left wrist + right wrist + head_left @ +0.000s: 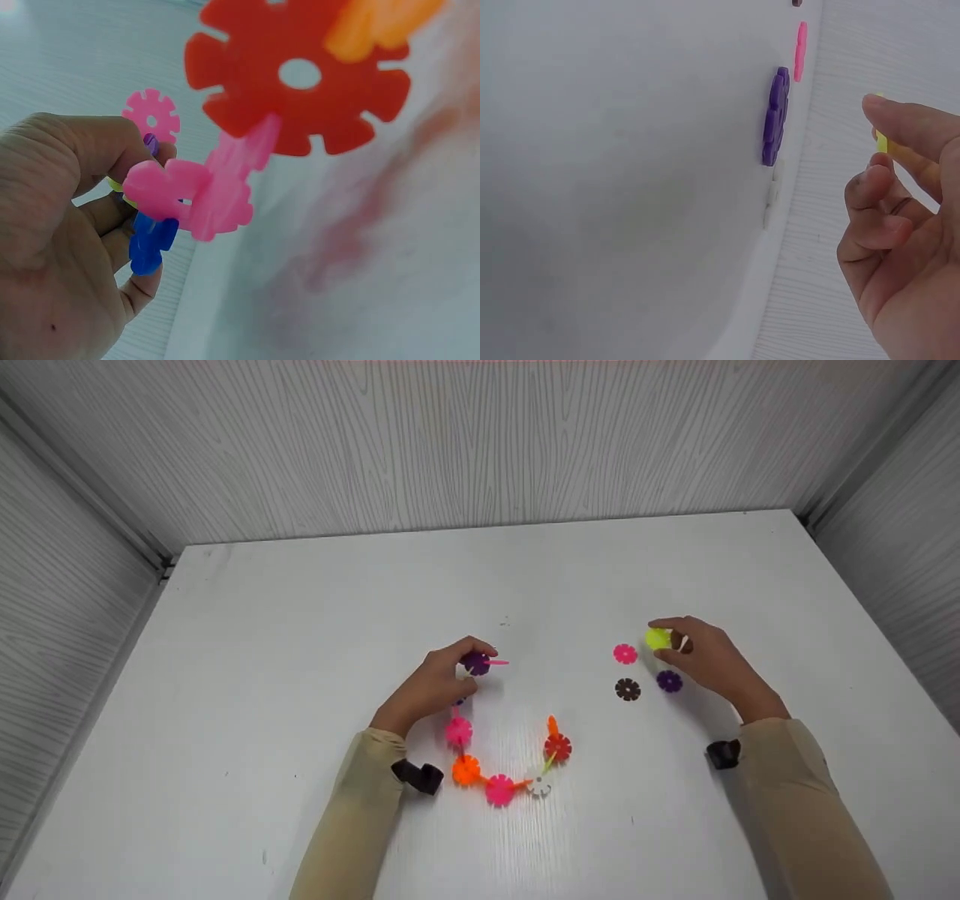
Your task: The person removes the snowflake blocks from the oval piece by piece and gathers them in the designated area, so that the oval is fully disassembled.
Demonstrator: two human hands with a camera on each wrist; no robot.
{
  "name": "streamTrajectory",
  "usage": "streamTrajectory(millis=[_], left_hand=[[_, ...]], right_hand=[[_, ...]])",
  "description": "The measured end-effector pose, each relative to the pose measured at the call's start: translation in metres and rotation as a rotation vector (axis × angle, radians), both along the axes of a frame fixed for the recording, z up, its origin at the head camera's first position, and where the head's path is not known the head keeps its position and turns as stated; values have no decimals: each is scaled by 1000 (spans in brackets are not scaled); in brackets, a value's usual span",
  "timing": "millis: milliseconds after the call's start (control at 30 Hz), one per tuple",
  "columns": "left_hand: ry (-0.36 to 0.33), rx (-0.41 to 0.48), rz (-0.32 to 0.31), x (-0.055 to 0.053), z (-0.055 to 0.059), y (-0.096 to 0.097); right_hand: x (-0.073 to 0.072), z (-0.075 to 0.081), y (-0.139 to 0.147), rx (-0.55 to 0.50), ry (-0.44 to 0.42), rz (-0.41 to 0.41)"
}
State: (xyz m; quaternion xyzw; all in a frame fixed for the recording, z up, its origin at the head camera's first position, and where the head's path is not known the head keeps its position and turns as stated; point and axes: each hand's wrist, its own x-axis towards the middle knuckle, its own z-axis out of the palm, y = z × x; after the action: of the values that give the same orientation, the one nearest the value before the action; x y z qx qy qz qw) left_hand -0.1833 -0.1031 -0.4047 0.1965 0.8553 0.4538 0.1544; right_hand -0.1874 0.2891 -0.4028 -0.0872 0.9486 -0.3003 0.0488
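Observation:
My left hand (429, 687) pinches a purple notched flower disc (475, 664), the end of a chain of linked plastic discs. A pink disc (498, 663) juts edge-on from it; in the left wrist view that pink disc (152, 112) faces the camera. Below the hand the chain curves along the table through a pink disc (459, 732), an orange disc (466, 771) and others to a red disc (557, 748). A blue disc (150, 247) hangs by the left fingers. Between right thumb and fingertips, my right hand (709, 658) holds a yellow disc (658, 639) above the table.
Near the right hand lie a loose pink disc (625, 653), a brown disc (628, 689) and a purple disc (670, 682). A whitish piece (772, 195) shows beside the purple one in the right wrist view. Wood-grain panels (480, 442) enclose the white table (300, 607).

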Motion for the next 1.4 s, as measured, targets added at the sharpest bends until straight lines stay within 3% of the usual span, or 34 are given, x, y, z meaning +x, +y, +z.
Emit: streamTrajectory(millis=[400, 733, 900, 1400], left_hand=[[38, 2, -4, -3, -3, 2], [-39, 2, 35, -3, -4, 3], [-52, 19, 25, -2, -5, 3], [-12, 36, 14, 1, -5, 4]], right_hand=[[-3, 2, -3, 85, -136, 9], [-4, 0, -6, 129, -168, 21], [-5, -1, -7, 120, -210, 18], [-4, -2, -7, 176, -241, 40]])
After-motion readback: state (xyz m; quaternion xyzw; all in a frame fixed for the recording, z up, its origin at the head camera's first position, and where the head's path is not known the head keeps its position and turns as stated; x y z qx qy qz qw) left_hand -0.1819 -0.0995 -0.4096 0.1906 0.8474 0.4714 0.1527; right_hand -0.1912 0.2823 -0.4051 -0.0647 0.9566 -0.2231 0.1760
